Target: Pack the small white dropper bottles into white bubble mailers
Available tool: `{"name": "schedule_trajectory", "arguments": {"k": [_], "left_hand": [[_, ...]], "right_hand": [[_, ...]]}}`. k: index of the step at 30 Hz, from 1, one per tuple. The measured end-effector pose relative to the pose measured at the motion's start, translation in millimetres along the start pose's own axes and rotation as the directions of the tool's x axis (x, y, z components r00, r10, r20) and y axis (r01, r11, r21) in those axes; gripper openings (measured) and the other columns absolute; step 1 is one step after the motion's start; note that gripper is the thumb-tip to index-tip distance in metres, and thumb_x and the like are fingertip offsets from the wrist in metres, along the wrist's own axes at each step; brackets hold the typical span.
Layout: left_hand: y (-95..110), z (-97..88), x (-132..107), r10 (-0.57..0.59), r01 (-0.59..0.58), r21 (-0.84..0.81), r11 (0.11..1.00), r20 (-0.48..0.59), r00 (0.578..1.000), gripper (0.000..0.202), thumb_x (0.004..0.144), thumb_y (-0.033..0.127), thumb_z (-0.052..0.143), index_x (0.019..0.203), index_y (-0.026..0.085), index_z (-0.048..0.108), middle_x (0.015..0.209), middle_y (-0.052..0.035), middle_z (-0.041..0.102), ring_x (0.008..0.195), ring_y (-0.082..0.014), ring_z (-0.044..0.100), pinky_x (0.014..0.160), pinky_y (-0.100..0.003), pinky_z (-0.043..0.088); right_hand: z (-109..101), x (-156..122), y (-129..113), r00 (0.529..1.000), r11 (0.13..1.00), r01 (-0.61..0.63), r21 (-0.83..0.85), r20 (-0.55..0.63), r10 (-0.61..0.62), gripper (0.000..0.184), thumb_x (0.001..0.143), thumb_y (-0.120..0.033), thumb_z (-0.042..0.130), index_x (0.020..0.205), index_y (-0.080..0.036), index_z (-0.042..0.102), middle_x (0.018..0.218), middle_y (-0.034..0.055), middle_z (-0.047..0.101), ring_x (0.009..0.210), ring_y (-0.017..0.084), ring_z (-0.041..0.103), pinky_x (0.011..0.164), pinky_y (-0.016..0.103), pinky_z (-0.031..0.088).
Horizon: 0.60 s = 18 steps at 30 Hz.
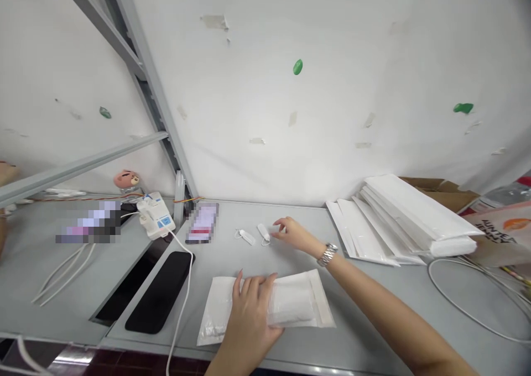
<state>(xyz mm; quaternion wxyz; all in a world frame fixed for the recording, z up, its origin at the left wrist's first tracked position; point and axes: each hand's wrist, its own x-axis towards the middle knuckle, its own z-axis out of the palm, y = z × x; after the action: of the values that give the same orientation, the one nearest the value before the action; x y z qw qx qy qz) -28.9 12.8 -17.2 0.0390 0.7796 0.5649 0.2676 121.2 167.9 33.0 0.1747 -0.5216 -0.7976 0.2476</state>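
Observation:
My left hand (254,308) lies across a white padded envelope (292,304), its fingers over the far edge and its thumb by the near edge, gripping it against the grey table. The envelope looks thick in the middle, with a flat strip at its right end. My right hand (296,235), with a silver watch on the wrist, hovers just right of a small white tag (263,231) with a string loop. Its thumb and forefinger are apart, with nothing seen between them. A second white tag (248,237) with a loop lies to the left.
A stack of white envelopes (415,210) leans at the right rear, beside a printed bag (498,235) and a looped cable (452,315). To the left are a phone (203,223), a black mat (160,292), a power strip (155,215) with cables and a metal shelf post (153,83).

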Motion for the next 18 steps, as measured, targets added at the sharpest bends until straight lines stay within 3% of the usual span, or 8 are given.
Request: {"name": "schedule_trajectory", "arguments": {"k": [3, 7, 11, 15, 18], "left_hand": [[-0.9, -2.5, -2.7, -0.003, 0.004, -0.017, 1.000, 0.003, 1.000, 0.061, 0.059, 0.021, 0.062, 0.119, 0.024, 0.051, 0.096, -0.0044, 0.060, 0.094, -0.0235, 0.055, 0.106, -0.053, 0.023], [-3.9, -8.1, -3.3, -0.039, 0.040, -0.028, 0.999, 0.027, 0.999, 0.062, 0.058, 0.018, 0.061, 0.119, 0.024, 0.053, 0.096, -0.0038, 0.060, 0.095, -0.0226, 0.055, 0.107, -0.052, 0.021], [-5.1, -8.2, -3.4, -0.042, 0.043, -0.013, 0.999, 0.027, 0.999, 0.061, 0.059, 0.020, 0.061, 0.119, 0.024, 0.052, 0.096, -0.0030, 0.059, 0.095, -0.0220, 0.055, 0.108, -0.052, 0.020], [-5.6, -4.9, -3.2, -0.039, 0.039, 0.012, 0.999, -0.008, 0.999, 0.059, 0.061, 0.021, 0.061, 0.119, 0.025, 0.052, 0.096, -0.0029, 0.059, 0.095, -0.0220, 0.054, 0.107, -0.051, 0.022], [-6.6, -4.6, -2.2, -0.035, 0.036, 0.038, 0.999, -0.029, 0.999, 0.058, 0.062, 0.022, 0.061, 0.119, 0.025, 0.051, 0.097, -0.0030, 0.059, 0.095, -0.0224, 0.054, 0.106, -0.051, 0.022]], "right_hand": [[28.0, 17.4, -3.4, 0.999, 0.994, -0.015, -0.107, -0.048, 0.010, 0.032, 0.080, -0.031, 0.062, 0.105, -0.011, 0.059, 0.101, 0.0142, 0.058, 0.094, 0.022, 0.055, 0.081, 0.032, 0.042], [38.2, 19.3, -5.5, 0.999, 0.991, -0.006, -0.132, -0.038, 0.001, 0.018, 0.078, -0.022, 0.060, 0.094, -0.012, 0.062, 0.100, 0.0138, 0.058, 0.095, 0.023, 0.054, 0.077, 0.030, 0.041], [27.1, 12.8, 3.8, 0.999, 0.992, -0.041, -0.119, -0.038, 0.037, 0.009, 0.074, -0.017, 0.059, 0.082, -0.013, 0.062, 0.094, 0.0115, 0.060, 0.089, 0.021, 0.056, 0.073, 0.027, 0.039], [8.2, -0.6, 19.0, 0.992, 0.991, -0.113, -0.066, -0.060, 0.109, 0.007, 0.076, -0.021, 0.057, 0.077, -0.014, 0.060, 0.086, 0.0107, 0.065, 0.079, 0.019, 0.059, 0.067, 0.026, 0.040], [-10.5, -16.8, 27.8, 0.983, 0.979, -0.174, 0.106, -0.043, 0.179, 0.012, 0.080, -0.027, 0.053, 0.079, -0.016, 0.056, 0.075, 0.0067, 0.067, 0.066, 0.015, 0.061, 0.060, 0.025, 0.043]]}}
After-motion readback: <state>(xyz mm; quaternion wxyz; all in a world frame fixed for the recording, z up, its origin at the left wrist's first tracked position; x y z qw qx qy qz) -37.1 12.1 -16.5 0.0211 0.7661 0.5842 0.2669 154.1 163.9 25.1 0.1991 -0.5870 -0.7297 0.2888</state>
